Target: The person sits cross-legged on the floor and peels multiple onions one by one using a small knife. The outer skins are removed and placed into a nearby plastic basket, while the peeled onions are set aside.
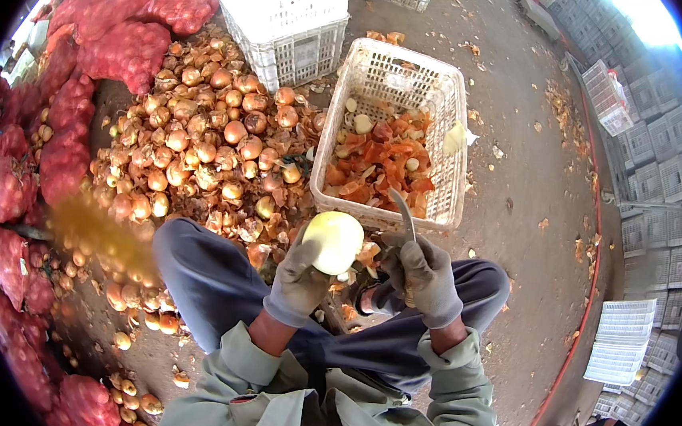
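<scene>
My left hand [297, 286], in a grey work glove, is closed around a peeled onion [334, 243], which is pale yellow-green and round, its upper side uncovered. My right hand [429, 280], gloved likewise, is clamped on the handle of a knife [402, 210]; the blade points up and away from me, slightly to the left, and is clear of the onion. The two hands are apart, held between my bent knees, near each other. The onion is held up at the near left corner of a white plastic crate [406, 51], which stands on the floor [519, 195] directly ahead. Inside that crate I note orange-brown onion skins [394, 149] with a few small pale pieces among them. To the left of the crate lies a large heap of unpeeled onions [202, 146], mixed with loose dry skin. Red net sacks [125, 4], filled, line the far left side. Beyond the heap stand stacked white crates [301, 54]. Scraps of skin are scattered over the floor to the right, where a red line [585, 312] runs along it. A yellow-brown blur [103, 234] at my left cannot be identified.
</scene>
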Available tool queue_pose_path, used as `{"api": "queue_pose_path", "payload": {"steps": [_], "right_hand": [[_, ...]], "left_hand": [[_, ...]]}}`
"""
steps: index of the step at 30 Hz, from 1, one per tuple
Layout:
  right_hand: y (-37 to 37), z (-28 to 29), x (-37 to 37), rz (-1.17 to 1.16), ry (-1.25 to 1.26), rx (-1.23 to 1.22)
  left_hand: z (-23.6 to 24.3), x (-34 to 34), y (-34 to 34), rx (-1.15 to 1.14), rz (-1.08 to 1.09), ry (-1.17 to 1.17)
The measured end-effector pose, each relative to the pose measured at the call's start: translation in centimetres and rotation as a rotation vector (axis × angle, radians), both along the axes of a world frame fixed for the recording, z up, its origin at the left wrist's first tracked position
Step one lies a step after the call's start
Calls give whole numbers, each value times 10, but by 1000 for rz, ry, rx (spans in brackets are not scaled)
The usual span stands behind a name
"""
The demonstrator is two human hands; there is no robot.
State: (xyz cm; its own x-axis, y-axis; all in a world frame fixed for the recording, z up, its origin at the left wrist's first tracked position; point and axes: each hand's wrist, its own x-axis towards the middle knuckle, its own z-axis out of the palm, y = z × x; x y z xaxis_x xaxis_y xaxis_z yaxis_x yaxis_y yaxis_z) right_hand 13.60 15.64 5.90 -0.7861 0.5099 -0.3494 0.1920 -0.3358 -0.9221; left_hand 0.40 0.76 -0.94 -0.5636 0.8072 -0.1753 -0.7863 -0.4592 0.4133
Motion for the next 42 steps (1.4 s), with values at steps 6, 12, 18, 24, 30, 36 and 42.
{"api": "queue_pose_path", "payload": {"steps": [6, 12, 18, 24, 30, 36, 42], "right_hand": [[-7, 0, -17, 76, 73, 396], [-11, 1, -29, 80, -14, 934], [-17, -4, -21, 331, 313, 745], [-13, 0, -30, 59, -91, 987], [-33, -11, -42, 11, 122, 1044], [-10, -13, -31, -148, -48, 1021], [29, -23, -28, -50, -231, 934]], "left_hand": [[-6, 2, -2, -88, -23, 89], [1, -1, 1, -170, -81, 55], [-8, -9, 8, -80, -32, -209], [-12, -11, 4, -109, 20, -170], [-11, -7, 3, -89, -8, -166], [-5, -15, -5, -90, 17, -17], [13, -13, 2, -283, 209, 407]]}}
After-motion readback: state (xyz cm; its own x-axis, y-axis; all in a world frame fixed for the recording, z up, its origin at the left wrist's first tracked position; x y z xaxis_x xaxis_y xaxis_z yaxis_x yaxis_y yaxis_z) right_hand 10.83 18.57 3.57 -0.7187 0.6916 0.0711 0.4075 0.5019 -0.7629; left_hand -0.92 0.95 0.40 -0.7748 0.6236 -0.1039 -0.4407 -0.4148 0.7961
